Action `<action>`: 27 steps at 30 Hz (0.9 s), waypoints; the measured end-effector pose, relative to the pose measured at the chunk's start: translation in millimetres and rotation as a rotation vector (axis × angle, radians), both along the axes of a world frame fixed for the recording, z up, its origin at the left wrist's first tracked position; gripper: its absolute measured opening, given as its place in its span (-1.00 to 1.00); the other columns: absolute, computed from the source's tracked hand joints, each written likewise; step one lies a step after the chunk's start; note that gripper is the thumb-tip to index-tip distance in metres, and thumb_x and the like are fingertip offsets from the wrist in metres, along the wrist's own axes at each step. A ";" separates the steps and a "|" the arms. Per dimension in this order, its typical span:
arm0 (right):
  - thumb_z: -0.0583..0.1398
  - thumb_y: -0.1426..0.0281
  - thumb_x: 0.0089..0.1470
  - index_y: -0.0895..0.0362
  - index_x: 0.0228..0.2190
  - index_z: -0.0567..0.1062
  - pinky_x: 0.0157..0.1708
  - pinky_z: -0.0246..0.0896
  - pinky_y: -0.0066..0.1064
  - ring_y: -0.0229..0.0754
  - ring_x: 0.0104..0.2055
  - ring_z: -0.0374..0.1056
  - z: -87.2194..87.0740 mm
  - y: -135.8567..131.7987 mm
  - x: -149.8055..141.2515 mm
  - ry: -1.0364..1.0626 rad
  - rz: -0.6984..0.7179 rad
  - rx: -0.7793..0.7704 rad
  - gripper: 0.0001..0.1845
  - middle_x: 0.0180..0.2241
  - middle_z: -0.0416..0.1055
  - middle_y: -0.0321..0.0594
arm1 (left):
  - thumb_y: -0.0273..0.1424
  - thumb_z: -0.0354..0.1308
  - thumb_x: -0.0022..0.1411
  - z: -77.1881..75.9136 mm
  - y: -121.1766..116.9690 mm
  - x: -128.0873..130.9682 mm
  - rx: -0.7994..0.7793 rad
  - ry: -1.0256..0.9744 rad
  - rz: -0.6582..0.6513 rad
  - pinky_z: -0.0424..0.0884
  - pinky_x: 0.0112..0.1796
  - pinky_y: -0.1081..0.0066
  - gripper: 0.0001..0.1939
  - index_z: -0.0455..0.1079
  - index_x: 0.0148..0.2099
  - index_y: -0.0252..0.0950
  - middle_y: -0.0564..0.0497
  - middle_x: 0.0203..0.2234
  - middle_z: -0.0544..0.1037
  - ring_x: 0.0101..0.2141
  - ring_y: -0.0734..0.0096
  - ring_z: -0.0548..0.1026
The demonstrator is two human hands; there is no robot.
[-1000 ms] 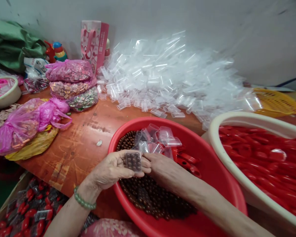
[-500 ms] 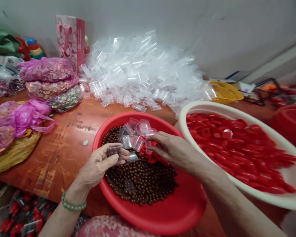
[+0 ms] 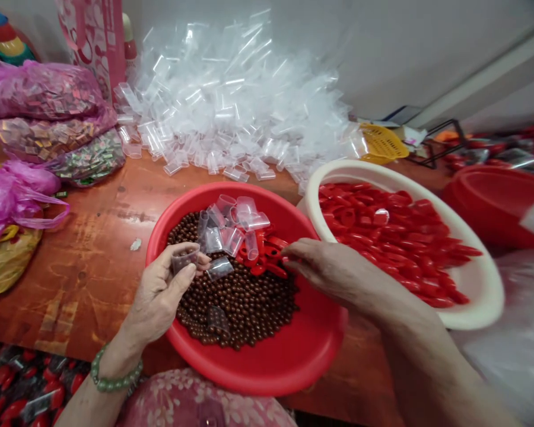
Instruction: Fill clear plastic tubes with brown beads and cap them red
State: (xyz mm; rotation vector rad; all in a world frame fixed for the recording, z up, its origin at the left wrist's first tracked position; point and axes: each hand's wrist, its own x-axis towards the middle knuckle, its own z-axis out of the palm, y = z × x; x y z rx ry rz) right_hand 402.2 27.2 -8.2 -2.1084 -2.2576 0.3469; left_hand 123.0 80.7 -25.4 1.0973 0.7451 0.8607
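Observation:
My left hand, wearing a green bead bracelet, pinches a short clear plastic sleeve over the red basin. Inside the basin lie many brown round beads, a small heap of clear sleeves and several red plastic pieces. Two more clear sleeves rest directly on the beads. My right hand reaches in from the right, its fingers drawn together at the edge of the red pieces. Its fingertips seem to grip one of them, partly hidden.
A large pile of clear sleeves stands against the wall. To the right, a cream basin holds red plastic parts. Pink bags of small pieces sit at left. A yellow basket and red tubs stand further right.
The camera view has shifted, so the scene sits further left and higher. My right hand has gone from the heap of clear sleeves to the red pieces. My left hand still holds its sleeve.

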 end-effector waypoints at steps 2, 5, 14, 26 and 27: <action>0.06 0.47 0.17 0.11 -0.36 0.48 -0.39 0.21 -0.41 -0.19 -0.40 0.43 -4.4 -5.4 -5.4 -0.051 0.026 -0.097 -0.81 -0.39 0.49 -0.20 | -0.36 0.14 0.31 0.9 -0.1 -0.4 0.016 0.023 -0.009 0.43 -0.05 0.47 -0.77 0.39 0.01 -0.23 0.02 -0.19 0.60 -0.16 0.49 0.54; 0.08 0.52 0.13 0.16 -0.29 0.46 -0.37 0.20 -0.39 -0.13 -0.28 0.46 -11.8 -7.0 -15.1 -0.177 0.021 -0.197 -0.84 -0.24 0.49 -0.09 | -0.37 0.13 0.31 1.9 -0.8 -0.6 0.029 0.051 -0.006 0.43 -0.05 0.46 -0.78 0.38 0.01 -0.23 0.02 -0.19 0.59 -0.17 0.48 0.54; 0.01 0.59 0.11 0.19 -0.37 0.42 -0.52 0.13 -0.39 -0.12 -0.43 0.44 -33.1 -10.5 -17.8 -0.205 -0.013 -0.169 -0.80 -0.44 0.47 -0.09 | -0.42 0.12 0.26 7.6 -1.9 4.0 0.030 0.121 -0.012 0.41 -0.11 0.43 -0.82 0.37 -0.07 -0.29 0.00 -0.30 0.58 -0.23 0.46 0.53; 0.06 0.50 0.19 0.10 -0.33 0.42 -0.44 0.25 -0.44 -0.28 -0.46 0.35 19.7 -14.6 -63.6 0.418 0.217 0.199 -0.85 -0.44 0.38 -0.26 | -0.43 0.23 0.08 12.3 -17.3 22.5 0.052 0.277 -0.071 0.35 -0.18 0.38 -0.88 0.41 -0.28 -0.29 0.02 -0.35 0.54 -0.30 0.39 0.46; 0.06 0.51 0.19 0.10 -0.33 0.43 -0.44 0.26 -0.45 -0.28 -0.45 0.36 20.6 -13.4 -67.0 0.449 0.234 0.189 -0.84 -0.43 0.39 -0.26 | -0.42 0.24 0.08 11.9 -17.1 22.1 0.024 0.269 -0.060 0.35 -0.20 0.39 -0.88 0.40 -0.28 -0.29 0.03 -0.36 0.54 -0.31 0.40 0.46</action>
